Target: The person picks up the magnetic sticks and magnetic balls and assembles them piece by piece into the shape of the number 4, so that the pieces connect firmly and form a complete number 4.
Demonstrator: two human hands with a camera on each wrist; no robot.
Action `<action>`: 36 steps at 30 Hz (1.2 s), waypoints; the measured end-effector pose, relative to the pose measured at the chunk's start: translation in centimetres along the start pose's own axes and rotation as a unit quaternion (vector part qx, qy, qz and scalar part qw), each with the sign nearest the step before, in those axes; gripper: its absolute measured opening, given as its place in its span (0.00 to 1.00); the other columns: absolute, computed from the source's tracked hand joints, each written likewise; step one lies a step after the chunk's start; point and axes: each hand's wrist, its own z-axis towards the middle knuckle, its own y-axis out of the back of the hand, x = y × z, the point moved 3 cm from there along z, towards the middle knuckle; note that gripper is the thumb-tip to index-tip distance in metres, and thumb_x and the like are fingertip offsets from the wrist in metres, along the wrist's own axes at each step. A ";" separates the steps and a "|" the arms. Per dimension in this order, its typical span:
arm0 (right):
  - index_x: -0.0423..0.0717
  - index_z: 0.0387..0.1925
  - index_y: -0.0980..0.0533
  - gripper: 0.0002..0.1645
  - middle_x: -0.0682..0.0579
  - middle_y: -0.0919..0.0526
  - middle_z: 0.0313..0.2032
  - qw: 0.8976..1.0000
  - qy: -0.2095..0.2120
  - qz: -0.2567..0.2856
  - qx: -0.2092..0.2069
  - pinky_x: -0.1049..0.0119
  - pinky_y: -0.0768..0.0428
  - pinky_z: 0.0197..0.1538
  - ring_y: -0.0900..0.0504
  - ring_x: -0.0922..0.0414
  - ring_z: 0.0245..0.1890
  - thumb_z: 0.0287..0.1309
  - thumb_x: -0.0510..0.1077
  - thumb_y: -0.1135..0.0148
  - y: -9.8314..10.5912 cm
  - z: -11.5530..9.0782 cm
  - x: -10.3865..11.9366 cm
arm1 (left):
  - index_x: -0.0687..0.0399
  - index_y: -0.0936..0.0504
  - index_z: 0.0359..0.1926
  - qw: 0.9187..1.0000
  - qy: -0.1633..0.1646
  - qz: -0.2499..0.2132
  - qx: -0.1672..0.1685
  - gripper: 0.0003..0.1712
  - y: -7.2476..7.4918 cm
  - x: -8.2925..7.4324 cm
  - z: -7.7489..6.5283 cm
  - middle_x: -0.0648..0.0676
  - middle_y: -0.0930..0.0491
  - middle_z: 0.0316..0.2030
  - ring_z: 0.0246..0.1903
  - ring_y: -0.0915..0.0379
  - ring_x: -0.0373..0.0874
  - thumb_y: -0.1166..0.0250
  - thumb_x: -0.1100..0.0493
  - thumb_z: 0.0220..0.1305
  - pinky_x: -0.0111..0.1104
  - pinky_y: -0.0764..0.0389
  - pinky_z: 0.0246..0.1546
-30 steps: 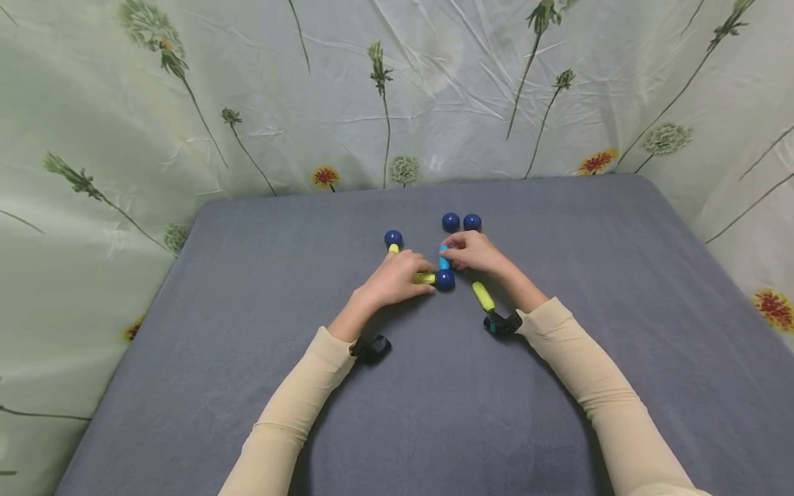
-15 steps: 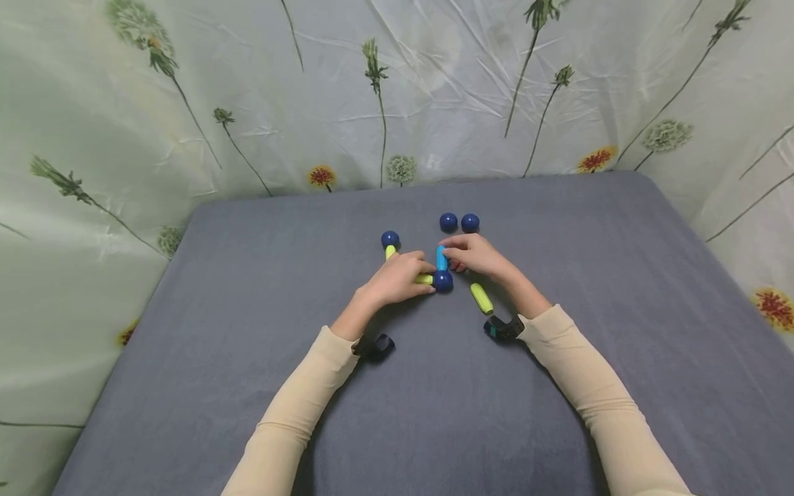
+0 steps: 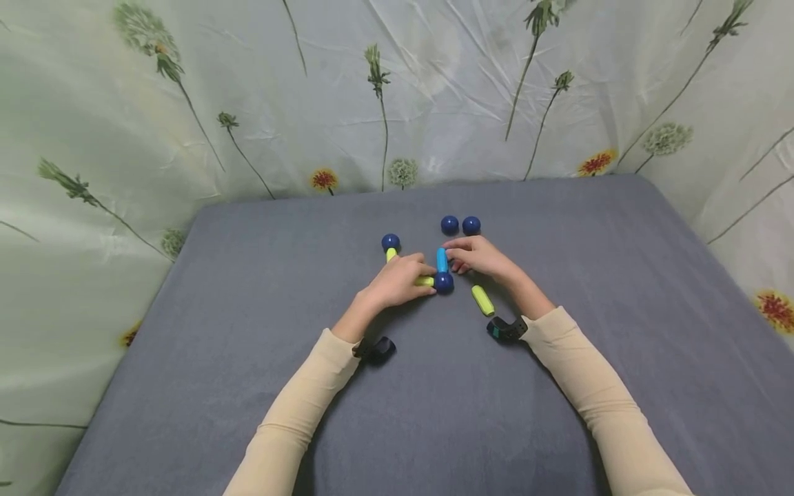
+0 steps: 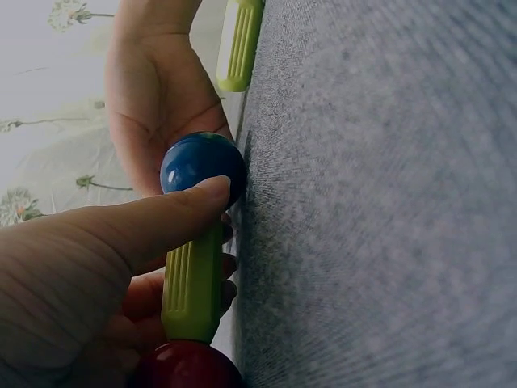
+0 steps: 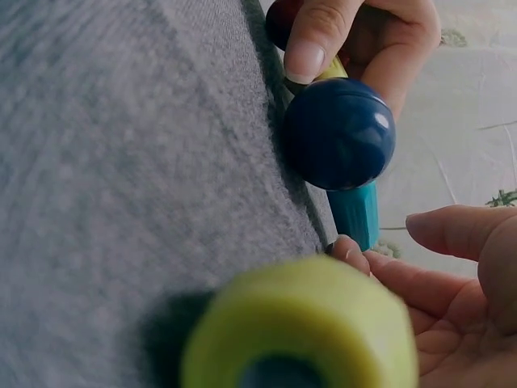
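Note:
My left hand (image 3: 398, 280) grips a yellow-green toy rod (image 4: 192, 283), its thumb lying along a dark blue ball (image 3: 443, 282) at the rod's right end. A red ball (image 4: 190, 365) caps the other end, hidden under the hand in the head view. From the blue ball a light blue rod (image 3: 442, 260) points away toward the back. Beside that rod is my right hand (image 3: 479, 256), thumb spread away from it and fingertips close to its far end in the right wrist view. Past the left knuckles, another yellow-green rod (image 3: 391, 254) ends in a blue ball (image 3: 391, 242).
Two loose blue balls (image 3: 449, 224) sit side by side behind the right hand. A loose yellow-green rod (image 3: 482, 301) lies on the grey table (image 3: 434, 413), near the right wrist camera (image 3: 504, 329). A flowered curtain (image 3: 434, 103) hangs behind the table.
The right thumb and fingers have let go of the light blue rod and shifted slightly right. The left hand keeps its grip, and the rods and balls stay in place.

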 end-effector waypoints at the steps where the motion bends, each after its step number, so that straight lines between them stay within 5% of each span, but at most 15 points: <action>1: 0.32 0.60 0.32 0.25 0.35 0.19 0.42 1.000 -0.001 0.002 0.002 0.72 0.22 0.35 0.22 0.63 0.28 0.67 0.44 0.52 0.0 0.0 -0.1 | 0.53 0.18 0.52 1.000 0.000 0.000 0.000 0.21 -0.1 0.0 0.0 0.51 0.23 0.34 0.27 0.36 0.39 0.35 0.50 0.59 0.28 0.39 0.30; 20: 0.31 0.59 0.31 0.24 0.34 0.20 0.44 1.000 0.006 0.018 0.003 0.74 0.22 0.34 0.22 0.64 0.28 0.67 0.42 0.53 0.4 -0.1 -0.1 | 0.55 0.19 0.52 1.000 0.001 -0.007 -0.010 0.21 0.0 0.1 -0.3 0.51 0.23 0.35 0.27 0.37 0.39 0.35 0.52 0.59 0.29 0.39 0.30; 28: 0.33 0.55 0.28 0.20 0.33 0.20 0.45 0.995 0.034 -0.001 -0.093 0.74 0.22 0.34 0.23 0.65 0.28 0.66 0.41 0.50 2.4 -0.2 -0.2 | 0.52 0.19 0.53 1.000 0.004 -0.010 -0.001 0.22 -0.2 0.2 -0.2 0.51 0.23 0.35 0.28 0.36 0.39 0.34 0.50 0.58 0.28 0.39 0.32; 32: 0.37 0.54 0.26 0.19 0.36 0.21 0.47 0.982 0.036 -0.054 -0.175 0.74 0.24 0.32 0.20 0.56 0.31 0.64 0.40 0.48 4.0 0.0 -0.3 | 0.52 0.20 0.53 1.000 0.003 -0.008 -0.003 0.22 -0.2 0.2 -0.2 0.51 0.23 0.34 0.27 0.37 0.39 0.35 0.50 0.59 0.28 0.40 0.32; 36: 0.40 0.57 0.29 0.21 0.38 0.26 0.55 0.977 0.020 -0.105 -0.186 0.72 0.27 0.31 0.20 0.48 0.39 0.63 0.40 0.48 5.0 0.4 -0.6 | 0.52 0.19 0.53 1.000 0.002 -0.009 -0.004 0.22 -0.1 0.1 -0.2 0.51 0.23 0.34 0.27 0.38 0.39 0.35 0.50 0.59 0.28 0.41 0.31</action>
